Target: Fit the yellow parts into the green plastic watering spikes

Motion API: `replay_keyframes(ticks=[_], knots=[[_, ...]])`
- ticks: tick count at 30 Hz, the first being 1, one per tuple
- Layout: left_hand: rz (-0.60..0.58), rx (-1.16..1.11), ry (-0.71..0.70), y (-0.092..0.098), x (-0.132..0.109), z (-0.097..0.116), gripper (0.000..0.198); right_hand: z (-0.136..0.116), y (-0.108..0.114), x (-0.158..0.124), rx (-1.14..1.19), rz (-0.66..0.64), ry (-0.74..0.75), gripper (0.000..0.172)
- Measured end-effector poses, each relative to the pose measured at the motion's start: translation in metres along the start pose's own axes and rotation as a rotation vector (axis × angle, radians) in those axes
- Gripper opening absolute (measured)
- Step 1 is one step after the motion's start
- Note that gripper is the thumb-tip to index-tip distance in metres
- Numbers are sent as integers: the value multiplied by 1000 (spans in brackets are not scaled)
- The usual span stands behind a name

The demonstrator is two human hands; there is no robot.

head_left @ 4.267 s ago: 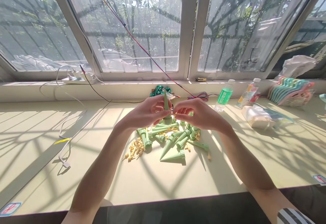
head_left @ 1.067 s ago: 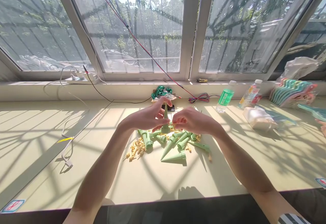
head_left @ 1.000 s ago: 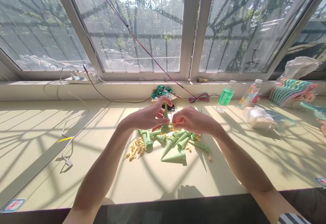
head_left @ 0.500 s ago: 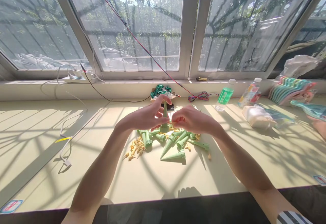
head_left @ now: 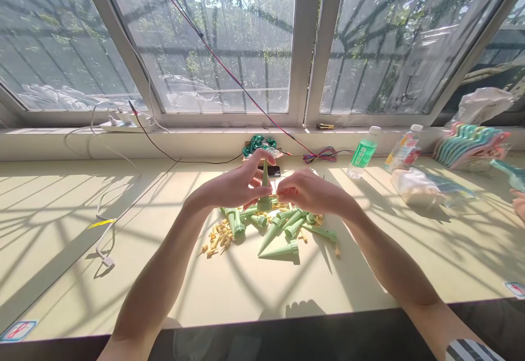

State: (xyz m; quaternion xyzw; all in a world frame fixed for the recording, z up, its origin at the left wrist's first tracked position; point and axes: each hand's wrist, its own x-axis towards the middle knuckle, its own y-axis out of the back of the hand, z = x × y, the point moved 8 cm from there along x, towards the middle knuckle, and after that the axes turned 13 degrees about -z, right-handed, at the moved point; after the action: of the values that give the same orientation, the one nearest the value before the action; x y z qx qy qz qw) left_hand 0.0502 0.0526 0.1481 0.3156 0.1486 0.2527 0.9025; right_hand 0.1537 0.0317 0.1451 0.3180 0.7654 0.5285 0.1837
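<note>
My left hand is closed round a green plant watering spike, its pointed tip upward and its wide collar down. Close beside it on the right, my right hand has its fingers pinched together; whatever is between them is hidden. Under both hands lies a pile of similar green spikes, some pointing toward me. Small yellow nozzle-like pieces are heaped at the left of the pile, with more scattered among the spikes.
Behind the hands lie a dark phone and a coiled cable. A green-labelled bottle, another bottle, a white packet and bundled hangers stand right. A co-worker's hand shows at the right edge. A white cable lies left.
My hands and the spike stay almost where they were. At the right edge, the co-worker's hand and the teal item in it have shifted farther right.
</note>
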Motion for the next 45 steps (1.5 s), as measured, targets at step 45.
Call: replay_keyframes(ticks=[45], knots=[[25,-28,-14,6,-1,1,47,-12,12,-5,-50,144,68,6]])
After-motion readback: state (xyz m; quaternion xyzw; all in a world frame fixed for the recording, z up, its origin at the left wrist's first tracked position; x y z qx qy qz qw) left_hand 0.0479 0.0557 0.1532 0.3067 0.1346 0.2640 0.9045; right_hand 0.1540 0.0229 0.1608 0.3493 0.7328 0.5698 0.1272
